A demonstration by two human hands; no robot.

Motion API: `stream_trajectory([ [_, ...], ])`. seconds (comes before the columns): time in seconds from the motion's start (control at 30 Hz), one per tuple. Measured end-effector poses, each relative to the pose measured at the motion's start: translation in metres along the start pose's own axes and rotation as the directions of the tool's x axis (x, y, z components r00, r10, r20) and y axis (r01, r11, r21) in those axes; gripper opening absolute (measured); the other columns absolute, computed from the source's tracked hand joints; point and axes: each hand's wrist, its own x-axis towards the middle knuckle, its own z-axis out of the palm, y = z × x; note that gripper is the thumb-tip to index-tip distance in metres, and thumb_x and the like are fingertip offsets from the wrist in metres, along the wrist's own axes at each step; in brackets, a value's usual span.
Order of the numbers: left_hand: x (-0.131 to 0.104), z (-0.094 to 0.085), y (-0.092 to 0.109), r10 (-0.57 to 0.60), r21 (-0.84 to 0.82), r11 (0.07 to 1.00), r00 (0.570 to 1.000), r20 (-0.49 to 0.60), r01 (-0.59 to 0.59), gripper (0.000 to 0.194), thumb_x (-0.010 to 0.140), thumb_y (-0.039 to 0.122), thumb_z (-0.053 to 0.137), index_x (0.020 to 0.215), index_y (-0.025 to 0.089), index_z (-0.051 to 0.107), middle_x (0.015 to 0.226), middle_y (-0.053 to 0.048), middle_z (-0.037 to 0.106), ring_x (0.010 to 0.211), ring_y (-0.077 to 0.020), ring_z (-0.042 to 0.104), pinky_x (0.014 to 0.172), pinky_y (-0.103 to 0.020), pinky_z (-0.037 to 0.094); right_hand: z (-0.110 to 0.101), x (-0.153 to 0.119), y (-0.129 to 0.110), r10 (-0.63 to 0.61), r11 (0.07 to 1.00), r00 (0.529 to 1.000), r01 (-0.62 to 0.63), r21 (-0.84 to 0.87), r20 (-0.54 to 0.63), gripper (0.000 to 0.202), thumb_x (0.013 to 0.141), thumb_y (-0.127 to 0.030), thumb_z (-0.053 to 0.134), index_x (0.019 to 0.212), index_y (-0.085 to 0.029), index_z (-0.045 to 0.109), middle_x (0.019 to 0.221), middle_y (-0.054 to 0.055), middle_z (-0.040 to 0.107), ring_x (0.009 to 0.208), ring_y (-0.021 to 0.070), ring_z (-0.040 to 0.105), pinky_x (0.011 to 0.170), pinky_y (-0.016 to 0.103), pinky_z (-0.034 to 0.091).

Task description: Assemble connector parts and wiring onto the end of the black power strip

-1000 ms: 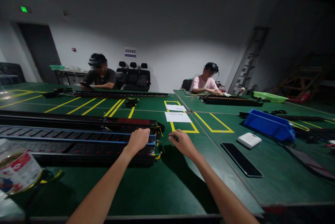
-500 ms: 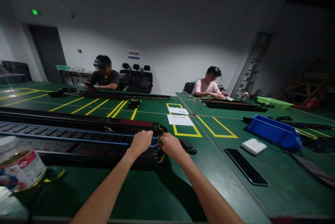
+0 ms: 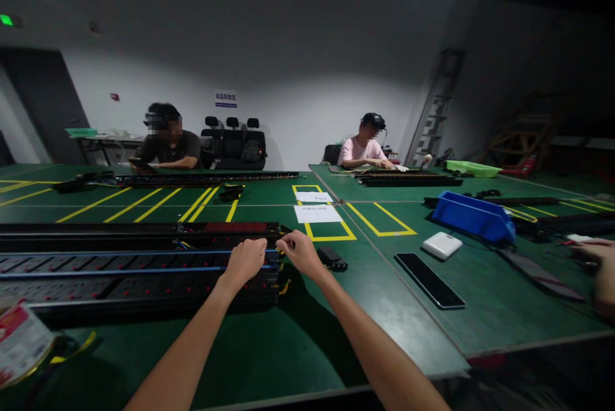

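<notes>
Long black power strips with rows of sockets, red dots and blue edge lines lie side by side across the left of the table. My left hand is closed over the right end of the blue-edged strip, its fingertips hidden beneath. Beside it, at the strip ends, my right hand has its fingers curled in a pinch; what is between them is too small to make out. Short yellow wires stick out of the nearer strip's end. A small black block sits just right of my right hand.
A phone, a white case and a blue bin lie on the right. A labelled jar stands front left. Two people sit across the table; another person's hand shows at the right edge.
The view has turned right, so things appear further left and another person's hand now shows. My right hand's fingers have drawn slightly away from the strip ends; my left stays put.
</notes>
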Motion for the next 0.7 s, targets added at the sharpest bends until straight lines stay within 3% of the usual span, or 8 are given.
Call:
stream_trajectory([
  [0.2,0.0,-0.001,-0.001,0.009,0.002,1.0,1.0,0.014,-0.009,0.03,0.098,0.023,0.035,0.095,0.022,0.064,0.091,-0.011,0.072,0.09,-0.0273,0.071,0.076,-0.033,0.049,-0.036,-0.008,0.025,0.222,0.907,0.975,-0.199,-0.372,0.02,0.02,0.088,-0.028,0.06,0.082,-0.017,0.076,0.09,0.013,0.072,0.089,0.0234,0.066,0.07,0.027,0.043],
  [0.33,0.001,0.0,-0.001,0.007,0.002,1.0,1.0,0.018,-0.007,0.03,0.098,0.022,0.034,0.094,0.023,0.064,0.09,-0.011,0.072,0.089,-0.0273,0.071,0.077,-0.033,0.049,-0.051,-0.011,0.044,0.374,0.859,0.923,-0.309,-0.407,0.087,0.028,0.091,-0.032,0.055,0.082,-0.017,0.077,0.083,0.013,0.073,0.079,0.0241,0.068,0.067,0.029,0.043],
  [0.4,0.001,0.0,-0.001,0.007,0.001,1.0,1.0,0.017,-0.007,0.031,0.098,0.021,0.033,0.093,0.023,0.064,0.089,-0.011,0.072,0.088,-0.0276,0.071,0.076,-0.033,0.049,-0.05,-0.011,0.048,0.334,0.876,0.941,-0.291,-0.384,0.05,0.031,0.095,-0.032,0.05,0.088,-0.017,0.077,0.088,0.013,0.073,0.083,0.0236,0.067,0.071,0.029,0.044],
  [0.5,0.0,-0.002,-0.001,0.006,0.001,1.0,1.0,0.018,-0.006,0.03,0.098,0.022,0.033,0.093,0.023,0.063,0.089,-0.011,0.072,0.087,-0.0275,0.071,0.075,-0.034,0.049,-0.038,-0.013,0.041,0.153,0.934,0.988,-0.143,-0.326,0.003,0.03,0.099,-0.027,0.047,0.114,-0.02,0.072,0.105,0.011,0.07,0.099,0.0216,0.063,0.083,0.028,0.044],
  [0.6,0.0,-0.004,0.0,0.005,0.003,1.0,1.0,0.024,-0.005,0.029,0.099,0.024,0.034,0.094,0.023,0.063,0.09,-0.011,0.072,0.087,-0.0267,0.071,0.076,-0.033,0.049,-0.022,-0.014,0.023,-0.037,0.958,0.996,0.06,-0.279,0.086,0.041,0.101,-0.029,0.046,0.141,-0.026,0.055,0.12,0.009,0.066,0.112,0.0209,0.057,0.094,0.03,0.041],
  [0.7,0.0,-0.005,0.001,0.007,0.002,1.0,1.0,0.027,-0.007,0.03,0.099,0.025,0.033,0.094,0.023,0.062,0.089,-0.011,0.072,0.087,-0.0273,0.071,0.074,-0.033,0.048,-0.012,-0.013,0.006,-0.104,0.957,0.976,0.151,-0.247,0.193,0.036,0.104,-0.034,0.044,0.133,-0.028,0.063,0.124,0.007,0.066,0.111,0.0209,0.056,0.097,0.031,0.039],
])
